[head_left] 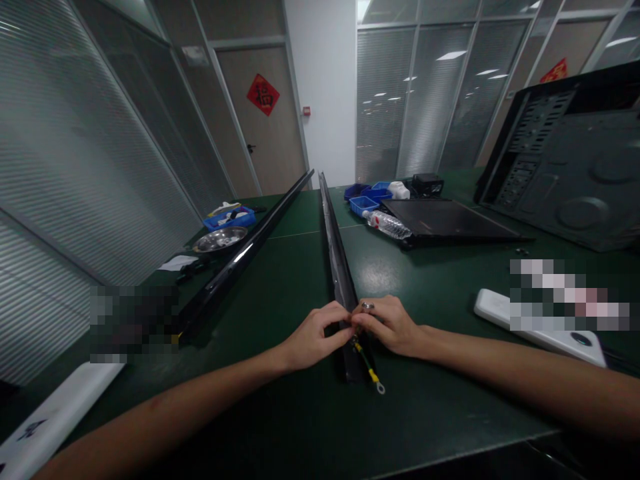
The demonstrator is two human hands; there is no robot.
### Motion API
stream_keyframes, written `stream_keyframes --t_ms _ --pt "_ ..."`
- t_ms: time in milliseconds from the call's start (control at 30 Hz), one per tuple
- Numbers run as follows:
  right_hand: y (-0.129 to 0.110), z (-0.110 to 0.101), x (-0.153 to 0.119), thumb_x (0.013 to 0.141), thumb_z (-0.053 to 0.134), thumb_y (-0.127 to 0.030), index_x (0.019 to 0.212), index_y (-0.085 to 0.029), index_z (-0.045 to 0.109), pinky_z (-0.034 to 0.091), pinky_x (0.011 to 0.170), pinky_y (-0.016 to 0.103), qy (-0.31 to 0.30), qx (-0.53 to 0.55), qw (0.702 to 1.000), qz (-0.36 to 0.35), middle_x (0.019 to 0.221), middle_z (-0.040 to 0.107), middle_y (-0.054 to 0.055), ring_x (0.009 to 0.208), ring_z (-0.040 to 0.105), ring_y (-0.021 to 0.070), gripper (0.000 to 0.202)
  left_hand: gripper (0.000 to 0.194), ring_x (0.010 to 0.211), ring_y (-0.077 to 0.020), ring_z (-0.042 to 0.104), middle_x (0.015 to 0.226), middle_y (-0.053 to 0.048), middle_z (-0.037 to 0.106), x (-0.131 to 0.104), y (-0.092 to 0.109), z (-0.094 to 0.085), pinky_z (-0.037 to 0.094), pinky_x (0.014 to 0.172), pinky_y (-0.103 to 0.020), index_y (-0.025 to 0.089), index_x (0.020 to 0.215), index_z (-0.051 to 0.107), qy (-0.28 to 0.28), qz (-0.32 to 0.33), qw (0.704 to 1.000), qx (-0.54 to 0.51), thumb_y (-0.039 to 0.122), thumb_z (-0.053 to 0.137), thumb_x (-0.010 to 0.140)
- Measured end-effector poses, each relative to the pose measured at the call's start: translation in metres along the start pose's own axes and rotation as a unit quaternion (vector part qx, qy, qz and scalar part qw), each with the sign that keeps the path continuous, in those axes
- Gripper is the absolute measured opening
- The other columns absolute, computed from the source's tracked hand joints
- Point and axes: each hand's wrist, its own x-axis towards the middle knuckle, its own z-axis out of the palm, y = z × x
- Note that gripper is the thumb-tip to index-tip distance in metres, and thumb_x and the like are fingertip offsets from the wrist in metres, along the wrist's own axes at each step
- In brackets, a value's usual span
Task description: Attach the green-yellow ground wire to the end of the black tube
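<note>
A long dark strip or rail (340,263) lies lengthwise on the green table, its near end under my hands. My left hand (317,337) reaches over that end from the left, thumb and fingers pinched together. From the other side my right hand (390,325), with a ring on one finger, closes its fingertips against the left ones. Whatever sits between the fingertips is too small and hidden to name. Just below them, a short yellow-and-green wire (369,365) with a metal ring terminal (381,387) hangs over the strip's edge.
A second dark rail (250,250) runs along the left. Beyond it are a metal bowl (220,239) and a blue tray (230,219). On the right are a plastic bottle (387,225), blue bins (365,204), a flat black panel (455,221), a computer case (575,160) and a white device (540,327).
</note>
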Motion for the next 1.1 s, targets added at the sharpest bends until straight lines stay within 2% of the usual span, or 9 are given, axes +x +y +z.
stream_keyframes --t_ms 233,500,833,1100 --pt "0.0000 -0.0007 -0.0016 0.109 0.043 -0.031 0.083 -0.015 0.066 0.045 0.058 0.021 -0.003 -0.001 1.000 -0.007 0.069 0.063 0.001 0.057 0.059 0.0107 0.038 0.012 0.099 -0.0192 0.062 0.100 -0.005 0.066 -0.0010 -0.0008 0.0010 0.048 0.090 -0.030 0.015 0.101 0.069 -0.004 0.015 1.000 0.009 0.022 0.059 0.100" --pt "0.0039 0.0008 -0.0039 0.105 0.055 -0.032 0.087 -0.015 0.066 0.047 0.057 0.021 0.016 0.027 1.000 0.000 0.067 0.064 0.000 0.056 0.059 0.0109 0.027 0.015 0.095 -0.0177 0.061 0.097 -0.004 0.064 -0.0001 -0.0029 0.0011 0.047 0.087 -0.029 0.015 0.097 0.069 0.001 0.015 1.000 -0.009 0.021 0.057 0.103" --pt "0.0068 0.0023 -0.0043 0.102 0.060 -0.037 0.084 -0.014 0.067 0.045 0.054 0.021 0.029 0.027 0.999 0.002 0.066 0.064 0.000 0.054 0.059 0.0107 0.030 0.017 0.095 -0.0168 0.061 0.097 -0.003 0.062 0.0001 -0.0018 0.0008 0.047 0.085 -0.027 0.016 0.098 0.070 -0.003 0.003 1.000 -0.027 0.023 0.055 0.105" --pt "0.0026 0.0008 -0.0024 0.103 0.058 -0.039 0.082 -0.014 0.067 0.043 0.053 0.020 0.006 0.011 1.000 0.007 0.063 0.062 -0.001 0.052 0.057 0.0100 0.034 0.017 0.093 -0.0166 0.061 0.097 -0.004 0.062 0.0009 -0.0023 0.0013 0.047 0.083 -0.027 0.015 0.095 0.068 -0.004 0.004 1.000 -0.023 0.023 0.057 0.103"
